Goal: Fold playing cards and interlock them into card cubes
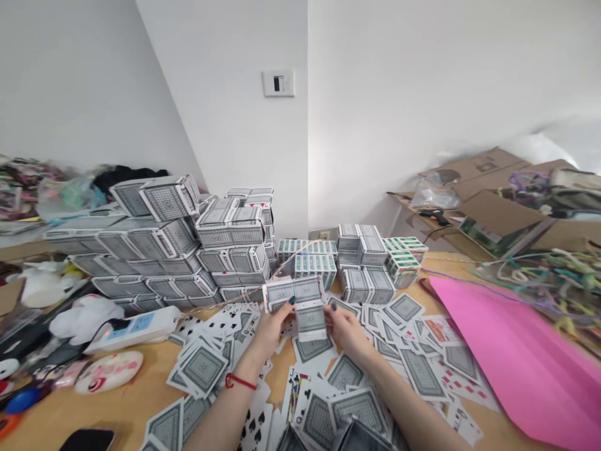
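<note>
Left hand (pixel 271 327) and right hand (pixel 346 332) pinch a bundle (pixel 310 318) between them, fingers curled on its sides, just in front of the stack (pixel 178 250); a second bundle (pixel 293 291) lies across its top; loose cards (pixel 201 369) spread before the stack; a pink sheet (pixel 507 357) lies well right of the stack.

A wooden counter (pixel 117 407) carries loose playing cards (pixel 422 369), stacked card decks (pixel 159 257), a pink sheet (pixel 516 369) and a phone (pixel 87 440).
</note>
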